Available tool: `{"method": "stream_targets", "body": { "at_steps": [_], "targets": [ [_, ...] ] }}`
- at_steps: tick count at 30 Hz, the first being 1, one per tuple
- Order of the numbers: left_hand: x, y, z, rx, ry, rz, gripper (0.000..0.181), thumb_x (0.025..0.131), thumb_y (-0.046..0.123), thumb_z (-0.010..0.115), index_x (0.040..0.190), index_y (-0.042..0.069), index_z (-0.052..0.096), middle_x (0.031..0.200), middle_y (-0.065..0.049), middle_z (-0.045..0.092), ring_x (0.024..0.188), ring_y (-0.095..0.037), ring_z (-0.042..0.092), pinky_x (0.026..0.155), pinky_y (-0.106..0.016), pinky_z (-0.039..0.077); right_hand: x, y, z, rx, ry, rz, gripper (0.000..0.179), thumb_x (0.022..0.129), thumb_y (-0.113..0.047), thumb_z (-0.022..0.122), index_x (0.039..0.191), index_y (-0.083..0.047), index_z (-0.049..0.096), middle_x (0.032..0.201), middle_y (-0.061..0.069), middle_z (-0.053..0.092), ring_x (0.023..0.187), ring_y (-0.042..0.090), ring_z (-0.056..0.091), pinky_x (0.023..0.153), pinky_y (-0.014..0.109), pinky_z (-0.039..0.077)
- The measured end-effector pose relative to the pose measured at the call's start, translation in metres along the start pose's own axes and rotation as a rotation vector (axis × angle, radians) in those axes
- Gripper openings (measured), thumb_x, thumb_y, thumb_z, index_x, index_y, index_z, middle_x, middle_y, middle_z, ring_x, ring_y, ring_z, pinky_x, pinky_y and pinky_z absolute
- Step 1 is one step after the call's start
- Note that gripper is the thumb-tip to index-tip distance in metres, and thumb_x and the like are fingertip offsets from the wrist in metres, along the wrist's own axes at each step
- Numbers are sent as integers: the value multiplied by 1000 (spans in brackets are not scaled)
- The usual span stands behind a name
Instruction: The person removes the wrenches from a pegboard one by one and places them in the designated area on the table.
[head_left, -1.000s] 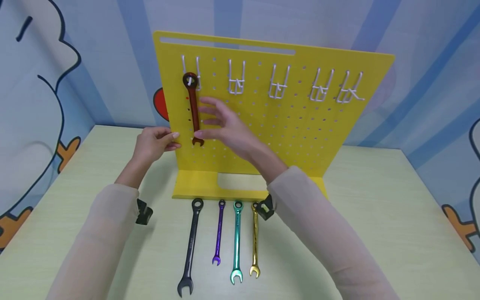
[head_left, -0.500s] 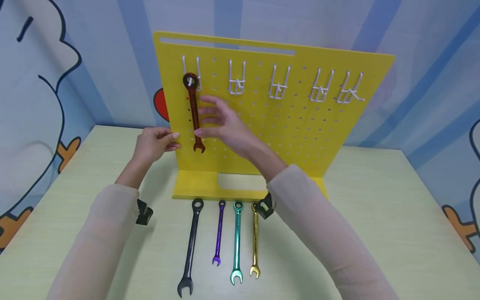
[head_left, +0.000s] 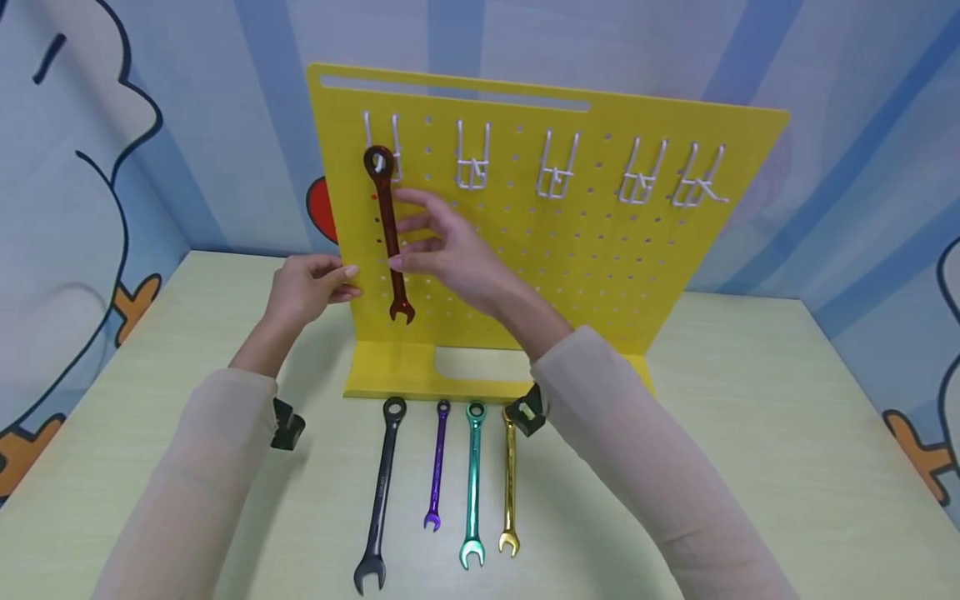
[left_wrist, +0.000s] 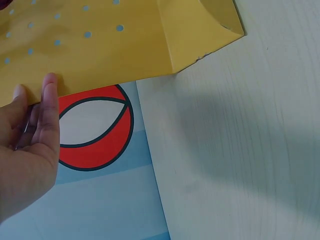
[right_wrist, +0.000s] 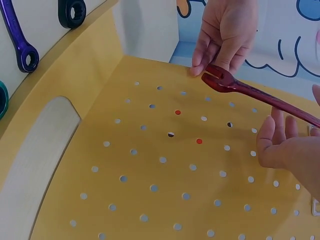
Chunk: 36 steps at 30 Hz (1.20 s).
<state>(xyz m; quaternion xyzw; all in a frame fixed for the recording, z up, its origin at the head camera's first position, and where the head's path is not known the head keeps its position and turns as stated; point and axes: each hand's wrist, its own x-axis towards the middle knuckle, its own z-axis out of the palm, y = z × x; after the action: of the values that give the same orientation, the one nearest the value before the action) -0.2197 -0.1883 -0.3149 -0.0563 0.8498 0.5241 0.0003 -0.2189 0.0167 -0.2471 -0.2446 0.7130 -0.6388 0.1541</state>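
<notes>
A dark red combination wrench [head_left: 392,242] hangs by its ring end from the leftmost white hook [head_left: 397,142] of a yellow pegboard [head_left: 510,267]. Its open end points down, also seen in the right wrist view as the red wrench [right_wrist: 250,91]. Beside the handle is my right hand [head_left: 461,250], fingers loosely bent and spread, the thumb tip against the wrench's right edge. At the board's left edge my left hand [head_left: 303,287] pinches the pegboard [left_wrist: 100,55] between thumb and fingers. On the table lie black [head_left: 380,492], purple [head_left: 437,471], teal [head_left: 473,483] and gold [head_left: 510,483] wrenches.
Several more white hooks, including a second hook [head_left: 473,158] and a rightmost hook [head_left: 697,179], run along the board's upper part. The yellow base [head_left: 393,367] stands on a pale table [head_left: 750,400]. A printed blue curtain backs the table.
The red wrench's open end has swung downward in the head view, while its ring end has stayed on the hook. Both hands have kept nearly the same place.
</notes>
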Motion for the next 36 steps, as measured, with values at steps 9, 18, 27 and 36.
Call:
{"method": "stream_targets", "body": {
  "at_steps": [9,18,27,36],
  "targets": [
    [2,0,1,-3,13,-5,33,91,25,55,106,-5,61,89,-13,65,73,-11,66,65,-18,54,0,-3,1,-31,2,-22,57,87,5,57,137,-17,38,115,11,49,96,24,55,88,42,48],
    [1,1,0,-5,1,-11,35,91,24,55,108,-6,60,94,-16,64,74,-11,66,66,-18,54,1,-7,3,-29,56,-40,51,87,11,52,133,-9,42,102,14,53,82,22,55,75,37,52],
    [2,1,2,0,9,-16,33,92,24,55,107,-5,61,94,-16,64,72,-10,65,65,-18,54,1,-9,6,9,83,-51,50,84,15,52,129,-6,45,92,14,55,76,24,57,71,33,54],
    [2,0,2,12,11,-11,33,91,24,55,107,-4,61,93,-16,65,74,-12,66,65,-18,54,-1,-11,7,7,92,-53,49,84,15,52,128,-7,48,92,14,56,76,23,57,70,33,54]
  ]
}}
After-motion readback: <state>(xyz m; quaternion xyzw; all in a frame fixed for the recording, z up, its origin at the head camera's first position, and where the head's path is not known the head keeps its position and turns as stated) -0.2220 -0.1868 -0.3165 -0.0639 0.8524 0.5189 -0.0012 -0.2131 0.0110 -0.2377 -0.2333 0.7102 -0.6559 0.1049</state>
